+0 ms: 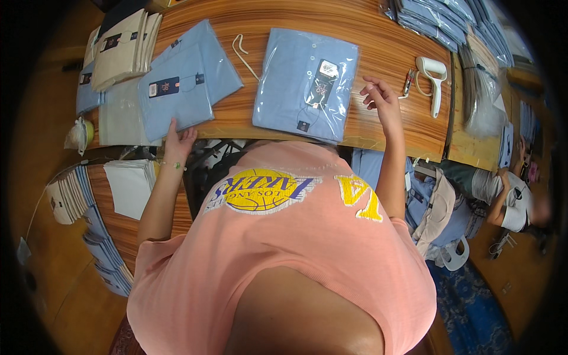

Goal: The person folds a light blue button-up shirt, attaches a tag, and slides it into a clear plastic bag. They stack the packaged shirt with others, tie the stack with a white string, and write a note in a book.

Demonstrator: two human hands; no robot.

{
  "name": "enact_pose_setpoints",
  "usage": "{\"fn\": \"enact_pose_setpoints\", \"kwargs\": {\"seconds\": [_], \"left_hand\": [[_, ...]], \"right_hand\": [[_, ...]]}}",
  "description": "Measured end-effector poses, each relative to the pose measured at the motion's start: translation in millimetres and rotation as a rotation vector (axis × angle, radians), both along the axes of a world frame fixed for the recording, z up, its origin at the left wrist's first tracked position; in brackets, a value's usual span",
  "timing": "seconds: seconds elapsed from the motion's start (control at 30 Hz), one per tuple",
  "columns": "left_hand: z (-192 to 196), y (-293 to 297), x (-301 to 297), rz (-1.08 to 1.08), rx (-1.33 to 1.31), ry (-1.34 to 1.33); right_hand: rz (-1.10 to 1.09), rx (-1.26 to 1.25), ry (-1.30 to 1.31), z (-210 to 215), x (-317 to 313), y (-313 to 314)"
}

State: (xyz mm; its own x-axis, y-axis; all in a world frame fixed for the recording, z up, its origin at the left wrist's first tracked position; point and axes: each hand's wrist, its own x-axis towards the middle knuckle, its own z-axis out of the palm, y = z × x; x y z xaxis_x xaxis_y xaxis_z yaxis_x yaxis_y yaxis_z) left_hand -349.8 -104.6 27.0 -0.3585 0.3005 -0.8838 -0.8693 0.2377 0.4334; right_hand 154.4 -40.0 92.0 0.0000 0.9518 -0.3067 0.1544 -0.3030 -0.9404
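Observation:
A folded light-blue shirt in a clear bag [284, 77] lies in front of me at mid-table, its buttons and dark tag showing. To the right of it, my right hand [384, 102] is raised with loosely bent fingers apart, holding nothing. On the left, folded blue shirts [177, 109] overlap at angles, with a dark tag on the upper one. My left hand [179, 141] is at their near edge, fingers closed on the lower corner of the nearest shirt; part of the grip is hidden.
Beige folded garments [121, 50] are stacked at far left. A white lint roller [436, 86] and a small cutter [408, 83] lie on the right. Blue shirts [432, 23] pile up at far right. White sheets [133, 183] sit lower left. Another person [515, 201] is at right.

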Motion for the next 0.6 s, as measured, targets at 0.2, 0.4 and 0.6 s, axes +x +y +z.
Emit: {"fn": "enact_pose_setpoints", "kwargs": {"seconds": [0.2, 0.4, 0.6], "left_hand": [[-11.0, -0.2, -23.8, 0.003, 0.110, 0.023], [62.7, -2.5, -5.4, -0.067, 0.265, 0.117], [157.4, 23.5, 59.5, -0.361, 0.539, 0.728]], "right_hand": [[-0.006, -0.010, 0.030, 3.4, -2.5, -0.6], [0.077, -0.022, -0.007, 5.8, -12.6, 0.9], [0.228, -0.043, 0.066, 6.5, -48.2, 28.2]]}}
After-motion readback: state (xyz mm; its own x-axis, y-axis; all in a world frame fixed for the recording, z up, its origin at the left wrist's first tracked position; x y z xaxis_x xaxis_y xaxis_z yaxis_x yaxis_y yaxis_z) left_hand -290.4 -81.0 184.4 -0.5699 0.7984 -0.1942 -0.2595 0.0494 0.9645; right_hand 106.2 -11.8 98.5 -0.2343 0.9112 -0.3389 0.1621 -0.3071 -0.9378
